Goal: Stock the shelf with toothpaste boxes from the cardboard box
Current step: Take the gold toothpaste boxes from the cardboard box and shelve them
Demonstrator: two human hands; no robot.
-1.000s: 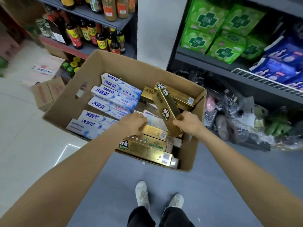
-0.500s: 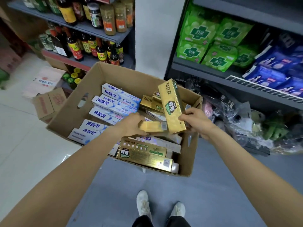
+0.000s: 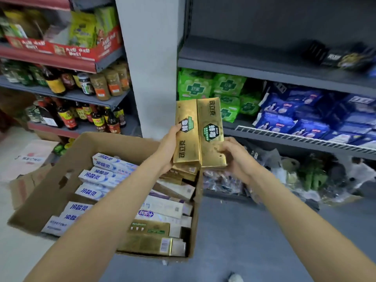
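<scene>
Two gold toothpaste boxes stand upright side by side above the far right corner of the cardboard box [image 3: 50, 192]. My left hand [image 3: 169, 147] grips the left gold box [image 3: 186, 143] by its left edge. My right hand [image 3: 234, 157] holds the right gold box [image 3: 211, 137] at its lower right end. The cardboard box on the floor holds several blue-and-white toothpaste boxes [image 3: 105, 176] on its left side and more gold and white ones [image 3: 154, 228] on its right. The dark grey shelf [image 3: 244, 58] above is bare on its left part.
Green packs [image 3: 205, 86] and blue packs [image 3: 295, 117] fill the shelf level behind the gold boxes. Black packages [image 3: 341, 55] lie at the right of the upper shelf. Bottles and jars line the left rack [image 3: 81, 92]. Bagged goods lie under the lowest shelf [image 3: 295, 176].
Both hands have risen out of the cardboard box, each with a gold box, and brought the two together upright. My view has tilted up toward the shelves.
</scene>
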